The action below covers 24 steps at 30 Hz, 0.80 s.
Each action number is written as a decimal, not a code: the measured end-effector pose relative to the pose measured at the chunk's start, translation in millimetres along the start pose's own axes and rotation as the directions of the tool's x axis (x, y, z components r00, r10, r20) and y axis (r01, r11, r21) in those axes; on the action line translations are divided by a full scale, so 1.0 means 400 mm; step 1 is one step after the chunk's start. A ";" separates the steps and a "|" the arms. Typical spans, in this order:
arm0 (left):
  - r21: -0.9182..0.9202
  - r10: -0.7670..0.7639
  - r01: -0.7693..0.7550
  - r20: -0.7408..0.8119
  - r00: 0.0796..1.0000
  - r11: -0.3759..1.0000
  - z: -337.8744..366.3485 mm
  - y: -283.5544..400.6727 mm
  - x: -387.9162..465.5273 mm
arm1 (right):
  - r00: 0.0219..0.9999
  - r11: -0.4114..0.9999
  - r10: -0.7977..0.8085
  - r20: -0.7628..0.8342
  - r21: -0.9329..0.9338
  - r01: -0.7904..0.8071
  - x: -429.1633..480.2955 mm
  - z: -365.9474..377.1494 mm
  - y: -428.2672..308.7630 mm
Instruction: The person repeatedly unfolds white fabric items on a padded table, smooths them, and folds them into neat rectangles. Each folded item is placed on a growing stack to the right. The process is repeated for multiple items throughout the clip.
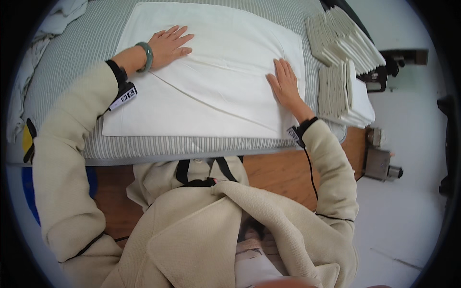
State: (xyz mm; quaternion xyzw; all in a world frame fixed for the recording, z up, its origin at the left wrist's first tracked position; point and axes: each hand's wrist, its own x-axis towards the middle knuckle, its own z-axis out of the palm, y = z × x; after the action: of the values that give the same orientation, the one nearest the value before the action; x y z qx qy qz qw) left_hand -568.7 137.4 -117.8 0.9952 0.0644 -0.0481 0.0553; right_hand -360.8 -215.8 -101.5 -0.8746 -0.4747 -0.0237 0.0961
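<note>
A white cloth [223, 97] lies spread on a mattress with a striped cover [173, 145], with a long diagonal crease or fold edge running across it. On the cloth's upper left part my left hand [167, 48] rests flat, fingers apart, a green bangle [146, 57] at its wrist. My right hand [284, 84] lies palm down near the cloth's right edge, its fingers close together and the thumb apart. Neither hand grips anything. Each wrist bears a black strap with a small tagged device.
Two stacks of folded white cloths, a taller one [345, 39] and a smaller one [345, 93], stand at the mattress's right side. Crumpled pale cloth [27, 79] lies along the left edge. Wooden floor [281, 172] shows below; a cable hangs from my right wrist.
</note>
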 end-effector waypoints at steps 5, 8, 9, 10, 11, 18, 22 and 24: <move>0.113 0.023 -0.031 0.071 0.997 0.993 -0.032 -0.073 0.045 | 0.999 0.999 0.030 0.030 0.044 -0.031 0.035 -0.019 0.040; 0.176 0.000 -0.003 0.018 1.000 0.984 -0.050 -0.131 0.082 | 0.994 0.991 0.082 0.074 0.103 -0.089 0.103 -0.045 0.085; 0.180 -0.024 0.020 0.020 1.000 0.983 -0.049 -0.144 0.092 | 0.992 0.988 0.098 0.077 0.108 -0.106 0.127 -0.050 0.104; 0.173 -0.019 0.021 -0.015 1.000 0.985 -0.044 -0.157 0.102 | 0.992 0.987 0.104 0.076 0.115 -0.113 0.151 -0.048 0.123; 0.167 -0.032 0.037 -0.033 0.999 0.985 -0.041 -0.169 0.112 | 0.992 0.988 0.104 0.066 0.104 -0.110 0.176 -0.041 0.139; 0.194 -0.022 0.038 -0.082 0.996 0.980 -0.002 -0.223 0.139 | 0.998 0.996 0.070 -0.009 -0.047 -0.070 0.280 0.013 0.214; 0.276 -0.011 0.044 -0.120 0.993 0.960 -0.022 -0.269 0.166 | 0.996 0.995 0.091 -0.005 -0.044 -0.091 0.305 0.006 0.253; 0.063 -0.034 0.035 -0.022 0.999 0.997 -0.036 -0.312 0.172 | 0.993 0.991 0.120 -0.002 -0.067 -0.120 0.314 0.010 0.268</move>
State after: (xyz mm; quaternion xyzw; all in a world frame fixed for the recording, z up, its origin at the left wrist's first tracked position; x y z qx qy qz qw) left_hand -516.3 270.5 -123.7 0.9957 0.0806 -0.0406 0.0220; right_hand -202.5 -168.4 -104.3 -0.9042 -0.4204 -0.0328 0.0676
